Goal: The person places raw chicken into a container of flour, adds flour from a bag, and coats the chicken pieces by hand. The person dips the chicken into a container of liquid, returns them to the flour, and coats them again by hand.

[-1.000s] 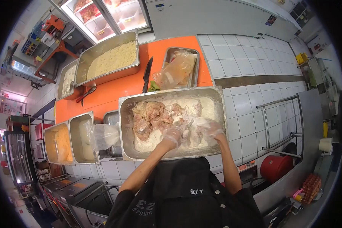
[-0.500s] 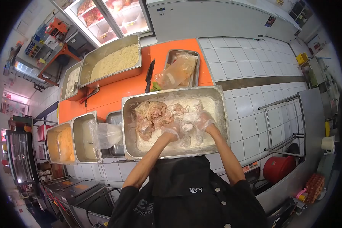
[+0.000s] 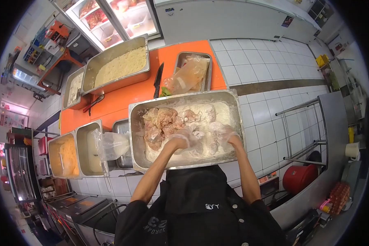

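A deep metal tray [image 3: 132, 133] in front of me holds white flour [image 3: 223, 110]. On its left side lies a heap of raw, wet-looking chicken pieces [image 3: 162, 121]. Several flour-coated chicken pieces [image 3: 210, 113] lie in the middle. Both hands wear clear plastic gloves and are down in the tray, apart from each other. My left hand [image 3: 186, 137] is beside the coated pieces, right of the raw heap. My right hand [image 3: 225, 134] is low over the flour on the right, with coated pieces at its fingertips. Blur and the gloves hide how the fingers of each are set.
Behind the tray, an orange table [image 3: 123, 100] carries a knife [image 3: 158, 82], a small tray with a plastic bag [image 3: 188, 78], tongs [image 3: 95, 102] and a pan of pale crumbs [image 3: 121, 67]. To the left stand a pan with orange contents [image 3: 65, 158] and a clear bag [image 3: 115, 145].
My right hand has shifted right, away from the upper coated pieces. My left hand has moved slightly. The whole view has shifted a little.
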Demonstrator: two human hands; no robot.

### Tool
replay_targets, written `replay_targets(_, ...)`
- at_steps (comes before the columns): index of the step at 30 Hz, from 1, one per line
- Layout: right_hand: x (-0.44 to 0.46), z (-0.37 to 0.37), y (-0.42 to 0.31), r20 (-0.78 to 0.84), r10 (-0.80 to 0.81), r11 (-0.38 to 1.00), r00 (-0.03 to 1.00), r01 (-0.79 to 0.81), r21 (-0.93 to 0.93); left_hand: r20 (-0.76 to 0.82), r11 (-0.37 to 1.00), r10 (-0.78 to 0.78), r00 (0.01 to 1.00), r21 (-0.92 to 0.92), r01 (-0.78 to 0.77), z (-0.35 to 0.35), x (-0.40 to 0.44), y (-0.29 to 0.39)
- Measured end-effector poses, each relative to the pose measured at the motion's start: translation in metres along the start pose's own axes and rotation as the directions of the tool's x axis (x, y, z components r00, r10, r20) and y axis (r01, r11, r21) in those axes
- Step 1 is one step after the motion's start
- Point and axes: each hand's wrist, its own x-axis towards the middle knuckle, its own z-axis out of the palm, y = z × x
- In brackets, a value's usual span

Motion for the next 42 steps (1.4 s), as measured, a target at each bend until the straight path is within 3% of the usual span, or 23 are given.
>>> replay_targets(1, -0.024, -0.022, -0.021, -0.015, -0.072, 0.969, 0.997, 0.073, 0.235, 0.008, 0.998, -0.040, 0.999, -0.049, 0.041, -0.015, -0.023, 0.018)
replay_targets(2, -0.042, -0.035, -0.041, -0.010, -0.070, 0.969, 0.997, 0.070, 0.235, 0.029, 0.999, -0.005, 1.000, 0.049, 0.004, -0.029, -0.046, 0.038)
replay_targets(4, -0.065, -0.047, -0.075, 0.236, 0.062, 0.520, 0.970, -0.233, 0.821, 0.044, 0.990, 0.019, 0.999, 0.141, -0.025, -0.027, -0.056, 0.044)
replay_targets(5, -0.063, -0.037, -0.073, 0.243, 0.054, 0.524, 0.968, -0.235, 0.819, 0.200, 0.942, 0.040, 0.979, 0.318, -0.103, -0.011, -0.046, 0.036)
replay_targets(7, -0.043, 0.001, -0.053, 0.296, -0.195, 0.818, 0.935, -0.012, 0.576, 0.398, 0.765, 0.079, 0.914, 0.563, -0.312, 0.051, -0.005, -0.004)
replay_targets(10, 0.000, 0.081, -0.014, 0.359, -0.128, 0.970, 0.925, 0.192, -0.149, 0.366, 0.794, -0.067, 0.928, 0.583, -0.173, 0.059, 0.014, 0.001)
replay_targets(13, -0.001, 0.072, -0.022, 0.242, -0.050, 0.989, 0.969, 0.082, -0.126, 0.322, 0.791, 0.019, 0.946, 0.575, -0.211, 0.072, 0.026, -0.020)
replay_targets(15, 0.000, 0.063, -0.013, 0.063, -0.230, 0.964, 0.971, 0.218, 0.153, 0.319, 0.796, 0.033, 0.947, 0.565, -0.217, 0.061, 0.020, -0.022)
replay_targets(19, -0.015, 0.006, -0.049, 0.005, -0.107, 0.990, 0.994, 0.106, 0.096, 0.104, 0.992, 0.064, 0.993, 0.106, -0.075, 0.037, -0.017, -0.025)
replay_targets(21, -0.041, -0.040, -0.112, -0.004, 0.193, 0.978, 0.981, -0.193, -0.073, 0.062, 0.996, 0.073, 0.995, -0.057, -0.069, 0.035, -0.023, -0.024)
replay_targets(22, -0.035, -0.021, -0.097, 0.003, 0.199, 0.977, 0.980, -0.198, -0.075, 0.094, 1.000, -0.019, 0.995, 0.022, 0.017, 0.036, -0.020, -0.019)
replay_targets(24, -0.004, 0.029, -0.056, 0.125, 0.078, 0.786, 0.989, 0.016, -0.618, 0.099, 0.991, -0.111, 0.989, 0.089, 0.102, 0.055, -0.006, -0.021)
replay_targets(26, 0.009, 0.032, -0.050, 0.068, 0.019, 0.779, 0.997, 0.028, -0.627, 0.013, 0.959, 0.129, 0.992, 0.254, -0.128, 0.091, 0.030, -0.055)
replay_targets(28, 0.005, 0.041, -0.021, 0.046, -0.020, 0.769, 0.999, 0.045, -0.638, -0.002, 0.982, 0.092, 0.996, 0.168, -0.090, 0.099, 0.022, -0.054)
replay_targets(30, 0.025, 0.037, 0.011, 0.062, -0.066, 0.938, 0.996, 0.083, -0.336, -0.033, 0.994, 0.056, 0.998, 0.100, -0.052, 0.095, 0.020, -0.059)
replay_targets(32, 0.006, -0.018, -0.068, 0.074, -0.044, 0.974, 0.996, 0.060, -0.217, -0.228, 0.993, 0.105, 0.968, -0.033, -0.115, 0.106, 0.019, -0.069)
replay_targets(34, 0.027, -0.026, -0.081, 0.097, 0.000, 0.997, 0.995, 0.008, -0.079, -0.104, 0.999, 0.049, 0.993, 0.007, -0.048, 0.108, 0.028, -0.073)
replay_targets(35, 0.068, -0.001, -0.041, 0.274, 0.064, 0.906, 0.960, -0.171, 0.388, 0.032, 0.998, -0.002, 1.000, 0.065, 0.000, 0.109, 0.031, -0.072)
replay_targets(37, 0.084, 0.008, -0.040, 0.454, 0.022, 0.586, 0.891, -0.379, 0.716, 0.035, 0.973, 0.179, 0.983, 0.145, -0.182, 0.097, 0.020, -0.055)
replay_targets(38, 0.091, 0.012, -0.050, 0.177, -0.009, 0.961, 0.984, -0.041, 0.274, 0.044, 0.908, 0.349, 0.936, 0.232, -0.349, 0.083, 0.014, -0.049)
replay_targets(39, 0.099, 0.016, -0.073, -0.042, -0.233, 0.915, 0.972, 0.204, -0.347, 0.015, 0.919, 0.318, 0.948, 0.239, -0.312, 0.080, 0.014, -0.050)
replay_targets(41, 0.130, 0.039, -0.025, -0.128, -0.626, 0.730, 0.769, 0.521, -0.442, 0.035, 0.923, 0.319, 0.947, 0.218, -0.319, 0.092, 0.021, -0.056)
replay_targets(42, 0.129, 0.042, -0.026, -0.134, -0.629, 0.729, 0.766, 0.520, -0.446, 0.009, 0.859, 0.403, 0.915, 0.342, -0.382, 0.122, 0.047, -0.077)
